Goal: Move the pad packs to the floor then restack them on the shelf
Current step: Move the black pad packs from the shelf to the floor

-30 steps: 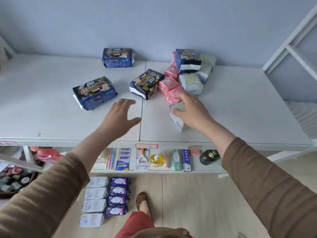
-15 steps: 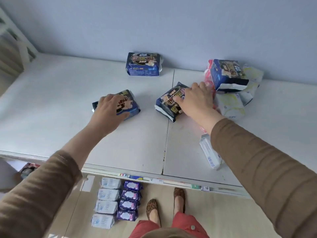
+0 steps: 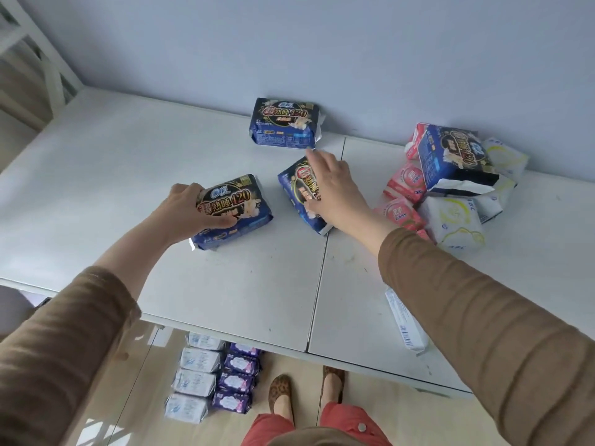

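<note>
Head view shows your left hand [image 3: 186, 212] gripping the near-left blue pack [image 3: 233, 210], fingers curled over its far edge and thumb across its printed face, while the pack lies flat on the white shelf [image 3: 257, 291]. Your right hand [image 3: 331, 185] lies on the middle blue pack [image 3: 297, 194], thumb against its near side and fingers stretched fairly straight over the top toward the wall; whether it truly grasps the pack you cannot tell, and the fingertips end just short of the back blue pack [image 3: 285, 125], which sits against the wall [image 3: 322, 43]. The middle pack lies just left of the seam between the two shelf panels. To the right, a heap holds a fourth blue pack [image 3: 457, 159] tilted on top of pink packs [image 3: 405, 183] and white packs [image 3: 454, 222]. A slim white pack [image 3: 407, 320] lies near the front edge, partly under your right sleeve [image 3: 483, 317]. Below, on the wooden floor [image 3: 370, 413], light packs [image 3: 196, 371] and purple packs [image 3: 238, 378] stand in two neat columns side by side, next to your feet in leopard-print shoes [image 3: 280, 387].
</note>
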`<control>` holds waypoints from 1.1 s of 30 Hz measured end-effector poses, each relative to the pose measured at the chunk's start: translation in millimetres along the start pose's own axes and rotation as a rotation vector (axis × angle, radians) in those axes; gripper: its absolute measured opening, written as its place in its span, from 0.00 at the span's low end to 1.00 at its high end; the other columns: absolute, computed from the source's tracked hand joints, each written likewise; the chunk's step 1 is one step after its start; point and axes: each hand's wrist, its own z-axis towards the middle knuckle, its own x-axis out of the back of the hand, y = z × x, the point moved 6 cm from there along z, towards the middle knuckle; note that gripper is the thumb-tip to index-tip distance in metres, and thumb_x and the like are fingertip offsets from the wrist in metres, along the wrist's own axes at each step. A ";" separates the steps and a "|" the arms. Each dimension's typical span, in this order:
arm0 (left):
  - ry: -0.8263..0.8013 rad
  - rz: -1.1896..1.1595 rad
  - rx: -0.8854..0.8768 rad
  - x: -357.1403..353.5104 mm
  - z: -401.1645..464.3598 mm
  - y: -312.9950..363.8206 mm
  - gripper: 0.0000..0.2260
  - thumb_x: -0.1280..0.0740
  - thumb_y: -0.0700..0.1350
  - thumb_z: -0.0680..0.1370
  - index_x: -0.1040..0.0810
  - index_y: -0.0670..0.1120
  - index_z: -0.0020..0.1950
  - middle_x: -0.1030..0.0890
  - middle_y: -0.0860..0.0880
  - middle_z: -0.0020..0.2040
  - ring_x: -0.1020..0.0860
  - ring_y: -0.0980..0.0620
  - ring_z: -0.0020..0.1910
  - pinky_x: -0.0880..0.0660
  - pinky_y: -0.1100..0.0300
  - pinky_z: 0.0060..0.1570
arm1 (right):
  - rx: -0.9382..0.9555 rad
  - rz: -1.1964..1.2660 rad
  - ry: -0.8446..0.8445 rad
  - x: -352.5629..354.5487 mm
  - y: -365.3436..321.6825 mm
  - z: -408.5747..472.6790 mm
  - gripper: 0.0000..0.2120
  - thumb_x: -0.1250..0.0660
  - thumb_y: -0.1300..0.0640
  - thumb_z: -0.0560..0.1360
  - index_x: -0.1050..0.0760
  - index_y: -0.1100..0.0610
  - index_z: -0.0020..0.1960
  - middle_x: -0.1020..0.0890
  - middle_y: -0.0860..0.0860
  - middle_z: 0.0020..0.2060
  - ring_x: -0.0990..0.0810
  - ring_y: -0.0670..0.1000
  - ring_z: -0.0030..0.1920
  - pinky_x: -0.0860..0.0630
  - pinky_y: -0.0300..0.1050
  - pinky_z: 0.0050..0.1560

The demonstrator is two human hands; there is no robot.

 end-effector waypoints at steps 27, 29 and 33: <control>0.142 -0.030 -0.201 -35.3 -154.8 -9.2 0.27 0.26 0.65 0.65 0.32 0.51 0.52 0.24 0.54 0.41 0.26 0.55 0.39 0.32 0.57 0.33 | -0.310 0.331 0.050 -7.2 -10.1 -184.8 0.31 0.28 0.41 0.69 0.34 0.51 0.67 0.23 0.49 0.58 0.24 0.49 0.52 0.32 0.42 0.43; 0.137 -0.038 -0.194 -46.6 -192.4 -14.8 0.27 0.27 0.67 0.66 0.32 0.52 0.54 0.23 0.55 0.43 0.24 0.54 0.40 0.29 0.56 0.34 | -0.294 0.431 0.080 -5.0 -20.8 -222.0 0.31 0.28 0.44 0.69 0.33 0.52 0.68 0.23 0.47 0.56 0.24 0.47 0.51 0.32 0.37 0.41; 0.097 -0.069 -0.152 -75.6 -273.2 -32.4 0.30 0.28 0.70 0.64 0.32 0.54 0.55 0.22 0.53 0.45 0.21 0.51 0.40 0.21 0.52 0.35 | -0.337 0.564 0.043 -8.9 -33.9 -309.7 0.32 0.23 0.46 0.64 0.32 0.53 0.63 0.22 0.43 0.49 0.23 0.42 0.47 0.29 0.34 0.42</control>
